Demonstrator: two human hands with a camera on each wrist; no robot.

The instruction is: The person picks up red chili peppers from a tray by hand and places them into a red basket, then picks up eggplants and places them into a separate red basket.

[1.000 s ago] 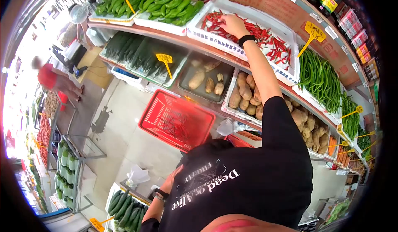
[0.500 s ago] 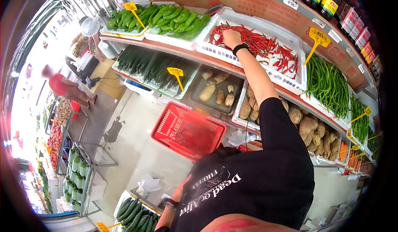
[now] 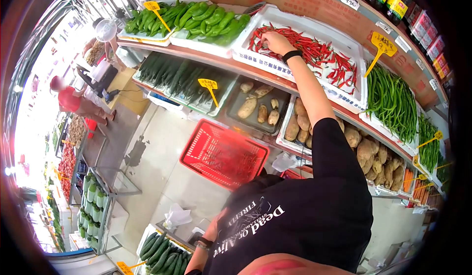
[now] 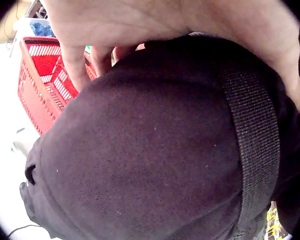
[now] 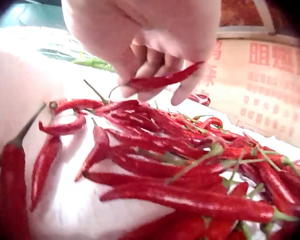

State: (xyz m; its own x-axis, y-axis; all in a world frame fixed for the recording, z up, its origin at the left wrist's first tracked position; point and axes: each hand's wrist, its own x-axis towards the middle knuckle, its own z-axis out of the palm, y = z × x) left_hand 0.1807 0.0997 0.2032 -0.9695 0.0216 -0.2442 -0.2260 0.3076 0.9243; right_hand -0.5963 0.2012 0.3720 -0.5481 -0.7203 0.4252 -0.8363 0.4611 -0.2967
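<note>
My right hand [image 3: 277,42] is over the white foam tray [image 3: 359,54] of red chili peppers [image 3: 314,51] on the upper shelf. In the right wrist view its curled fingers hold one red chili pepper [image 5: 165,80], thin stem pointing left, just above the heap of loose peppers [image 5: 190,195]. My left hand [image 4: 155,20] is spread over a black fabric bag [image 4: 145,145] with a wide woven strap [image 4: 255,145]. Its fingers hang over one side and the thumb lies on the other. In the head view this hand [image 3: 214,228] is beside the black shirt, partly hidden by it.
A red basket [image 3: 199,169] stands on the floor below the shelves. Green peppers [image 3: 211,19] and long green chilies [image 3: 391,98] flank the tray. Potatoes [image 3: 292,127] and lotus roots [image 3: 247,108] lie underneath. Yellow price sign [image 3: 382,44] sticks up near my forearm. A person in red [image 3: 73,99] stands far left.
My right hand has dipped among the chili peppers and lifted slightly, staying at the tray's left part. The view has shifted, moving the shelves right in frame. The left hand stays at the side.
</note>
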